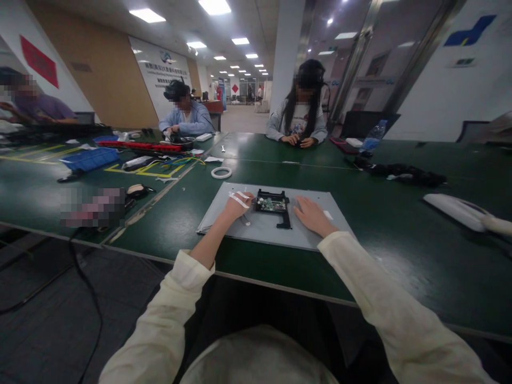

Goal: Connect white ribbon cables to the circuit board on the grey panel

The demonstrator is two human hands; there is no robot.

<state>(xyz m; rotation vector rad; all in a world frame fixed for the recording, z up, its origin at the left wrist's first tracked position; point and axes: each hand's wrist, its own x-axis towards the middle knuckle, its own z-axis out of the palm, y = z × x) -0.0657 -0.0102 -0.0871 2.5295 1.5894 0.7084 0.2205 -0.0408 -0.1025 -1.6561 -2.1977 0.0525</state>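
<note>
A grey flat panel (216,213) lies on the table in front of me. On its middle sits a black plastic frame (285,218) with a green circuit board (271,204) in it. My left hand (238,205), with white strips across its back, is closed at the frame's left edge. Whatever its fingers pinch is too small and hidden to make out. A short grey piece, perhaps a cable end, shows below that hand. To the right of the frame, my right hand (312,215) rests on the panel, fingers stretched out and apart from the frame. A small white label (328,215) lies beside it.
Beyond the panel lies a white tape roll (221,172). Left are a blue tray (90,159), a wrench (166,180) and wires. A white device (456,210) stands right, near a water bottle (374,136) and black cables. Several people sit around the table.
</note>
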